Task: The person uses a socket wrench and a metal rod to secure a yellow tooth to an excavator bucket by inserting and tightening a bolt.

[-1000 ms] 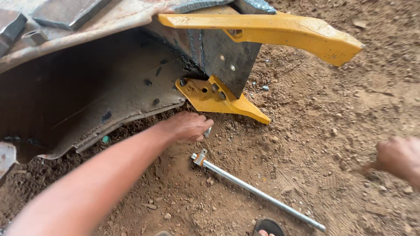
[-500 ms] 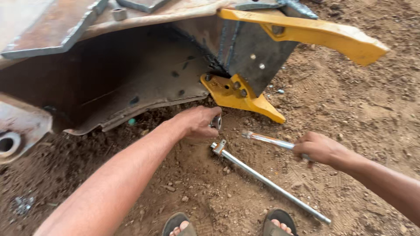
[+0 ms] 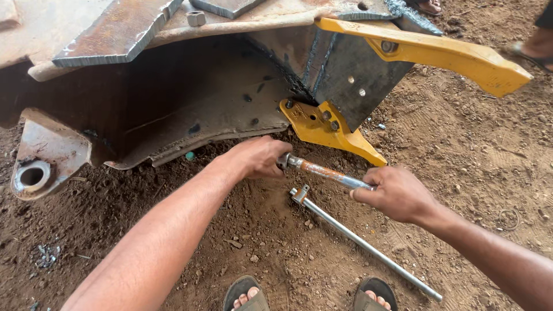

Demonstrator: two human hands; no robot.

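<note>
Rusty wrench (image 3: 325, 171) slants up-left, right hand (image 3: 394, 193) gripping its handle, left hand (image 3: 259, 156) seemingly clasping its head

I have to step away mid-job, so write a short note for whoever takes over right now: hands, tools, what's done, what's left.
Left hand: closed on the head end of the rusty wrench, low by the lower yellow tooth of the steel bucket.
Right hand: gripping the wrench handle.
Long steel bar: lying on the dirt, untouched.
Done: wrench brought up to the tooth.
Left: whether the wrench sits on a bolt is hidden; check it.
</note>
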